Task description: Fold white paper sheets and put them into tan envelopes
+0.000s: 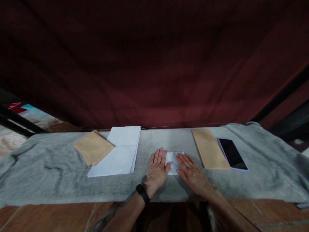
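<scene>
A small folded sheet of white paper (pixel 173 161) lies on the grey cloth in front of me. My left hand (pixel 157 167) rests flat over its left edge, fingers stretched out and thumb on the paper. On the right side, my right hand (pixel 190 169) presses flat with its fingers extended over the paper's edge. Neither hand grips anything. To the left is a stack of white paper sheets (pixel 120 161) with a crease across the top one. Brown envelopes (pixel 94 148) partly cover that stack's left side.
More brown envelopes (pixel 210 149) lie to the right, touching a phone (pixel 232 154) with a dark screen. The grey cloth (pixel 58 180) covers a long narrow surface. A dark red curtain (pixel 154 71) hangs behind it, and a tiled floor (pixel 48 217) shows in front.
</scene>
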### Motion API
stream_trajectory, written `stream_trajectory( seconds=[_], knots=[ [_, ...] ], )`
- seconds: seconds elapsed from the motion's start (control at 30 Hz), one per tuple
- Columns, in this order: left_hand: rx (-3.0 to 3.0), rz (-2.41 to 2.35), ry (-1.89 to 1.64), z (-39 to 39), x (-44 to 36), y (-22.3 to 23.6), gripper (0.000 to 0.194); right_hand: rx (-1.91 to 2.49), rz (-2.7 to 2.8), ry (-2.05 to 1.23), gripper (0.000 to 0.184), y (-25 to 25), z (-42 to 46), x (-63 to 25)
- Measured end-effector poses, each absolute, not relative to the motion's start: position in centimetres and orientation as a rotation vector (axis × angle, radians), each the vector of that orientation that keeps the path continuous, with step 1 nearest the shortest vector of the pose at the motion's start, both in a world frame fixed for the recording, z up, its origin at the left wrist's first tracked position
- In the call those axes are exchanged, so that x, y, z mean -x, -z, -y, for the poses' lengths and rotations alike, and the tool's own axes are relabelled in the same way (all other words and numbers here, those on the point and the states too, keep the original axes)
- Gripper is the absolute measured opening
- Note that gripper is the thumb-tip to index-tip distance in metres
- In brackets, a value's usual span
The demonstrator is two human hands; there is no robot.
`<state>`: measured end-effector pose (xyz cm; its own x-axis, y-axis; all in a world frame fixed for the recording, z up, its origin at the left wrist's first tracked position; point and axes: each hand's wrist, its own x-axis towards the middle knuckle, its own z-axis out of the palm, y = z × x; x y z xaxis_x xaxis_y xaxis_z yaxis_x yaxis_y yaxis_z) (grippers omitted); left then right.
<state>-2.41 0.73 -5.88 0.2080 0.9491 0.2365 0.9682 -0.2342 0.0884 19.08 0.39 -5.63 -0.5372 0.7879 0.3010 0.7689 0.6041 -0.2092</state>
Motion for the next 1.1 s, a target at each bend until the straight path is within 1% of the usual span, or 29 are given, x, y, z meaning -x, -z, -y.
stream_trajectory(
  seconds=[0.1, 0.2, 0.33, 0.47, 0.77, 1.1],
  knots=[
    [2.383, 1.889, 0.395, -0.8, 2.5, 6.1, 0.061, 1.239, 2.450, 0.052, 0.064, 6.8, -0.7, -18.4],
    [2.397, 1.886, 0.389, -0.7, 2.6, 6.1, 0.066, 1.250, 2.431, 0.130, 0.067, 7.6, -1.1, -18.6],
    [2.427, 1.871, 0.404, -0.4, 2.9, 5.8, 0.077, 1.288, 2.410, 0.159, 0.068, 8.2, -1.9, -19.6],
    [2.452, 1.875, 0.422, -0.2, 3.3, 5.7, 0.080, 1.283, 2.420, 0.169, 0.066, 8.6, -2.5, -20.5],
    [2.478, 1.893, 0.424, 0.3, 4.1, 5.1, 0.077, 1.269, 2.461, 0.100, 0.065, 8.8, -3.0, -21.7],
    [2.438, 1.896, 0.298, 0.6, 4.8, 5.0, 0.070, 1.376, 2.458, 0.023, 0.060, 8.9, -2.9, -21.6]
  ],
)
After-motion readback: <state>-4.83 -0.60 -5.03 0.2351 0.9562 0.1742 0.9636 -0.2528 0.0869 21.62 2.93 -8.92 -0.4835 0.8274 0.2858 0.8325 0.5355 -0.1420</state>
